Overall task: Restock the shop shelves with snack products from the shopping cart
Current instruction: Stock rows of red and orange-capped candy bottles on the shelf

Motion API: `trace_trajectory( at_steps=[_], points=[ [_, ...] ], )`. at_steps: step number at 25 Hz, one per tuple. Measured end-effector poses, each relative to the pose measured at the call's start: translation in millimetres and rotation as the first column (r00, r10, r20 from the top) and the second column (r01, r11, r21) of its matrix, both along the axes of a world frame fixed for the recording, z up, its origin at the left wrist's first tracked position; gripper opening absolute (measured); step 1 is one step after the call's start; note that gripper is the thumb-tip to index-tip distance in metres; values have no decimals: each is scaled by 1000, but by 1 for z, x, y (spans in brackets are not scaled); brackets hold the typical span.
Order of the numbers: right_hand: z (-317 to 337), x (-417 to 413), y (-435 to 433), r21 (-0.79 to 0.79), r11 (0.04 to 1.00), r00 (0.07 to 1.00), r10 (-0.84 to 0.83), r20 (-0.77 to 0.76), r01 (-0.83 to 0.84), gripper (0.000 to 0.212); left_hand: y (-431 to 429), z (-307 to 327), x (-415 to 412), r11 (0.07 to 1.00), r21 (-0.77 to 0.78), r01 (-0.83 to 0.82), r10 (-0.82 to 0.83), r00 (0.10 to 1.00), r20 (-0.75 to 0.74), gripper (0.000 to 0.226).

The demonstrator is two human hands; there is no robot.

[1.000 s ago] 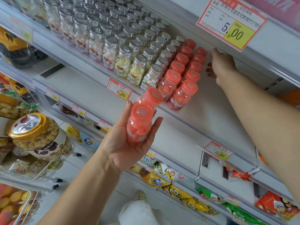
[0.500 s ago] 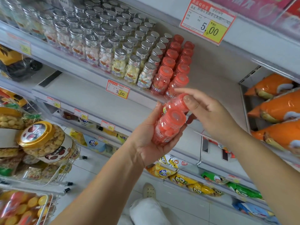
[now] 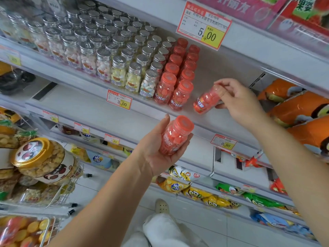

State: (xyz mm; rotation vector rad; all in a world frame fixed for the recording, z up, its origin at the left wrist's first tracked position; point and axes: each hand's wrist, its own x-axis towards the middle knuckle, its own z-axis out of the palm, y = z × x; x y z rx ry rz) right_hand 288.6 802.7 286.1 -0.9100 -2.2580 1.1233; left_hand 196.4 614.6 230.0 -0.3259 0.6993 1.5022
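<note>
Red candy bottle (image 3: 207,100), tilted, pinched at its cap by right hand (image 3: 238,102) over bare shelf (image 3: 222,77) room just right of the red bottle rows (image 3: 179,68), near front edge. Second red bottle (image 3: 175,135) cradled in left hand (image 3: 158,150), below shelf lip.

Soft, even light fills the scene, bright yet flat, with a slightly washed, hazy look. Shadows are faint and soft-edged, deepest at the back of the shelf (image 3: 222,81) beneath the tier above. The silver caps (image 3: 119,60) carry small dull glints. Focus is soft throughout: small print on the price tag (image 3: 204,25) smears, and the top-left corner blurs most. Wide-angle distortion bows the shelf edges – strongest toward the corners.
</note>
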Motion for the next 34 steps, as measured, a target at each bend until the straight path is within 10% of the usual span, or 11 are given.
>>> trace_trajectory(
  at_steps=[4, 20, 26, 30, 34],
  points=[
    [-13, -13, 15, 37, 994, 978, 94, 187, -103, 13, -3, -6, -3, 1000, -13, -13, 13, 1000, 7, 47],
    [-17, -19, 13, -401, 894, 978, 206, -24, -199, 26, -1, -5, -15, 998, -45, -45, 47, 998, 32, 45],
    [-4, 8, -39, 255, 967, 999, 22, -43, -11, 21, 4, 6, -13, 999, -24, -49, 50, 998, 25, 44],
    [10, 15, -82, -90, 951, 953, 299, 41, -295, 37, 13, 14, -5, 998, -32, -54, 52, 996, -78, 53],
    [10, 20, -74, -187, 958, 976, 213, -41, -217, 25, 19, 15, 3, 999, 10, -37, 38, 988, -150, 49]
  ],
)
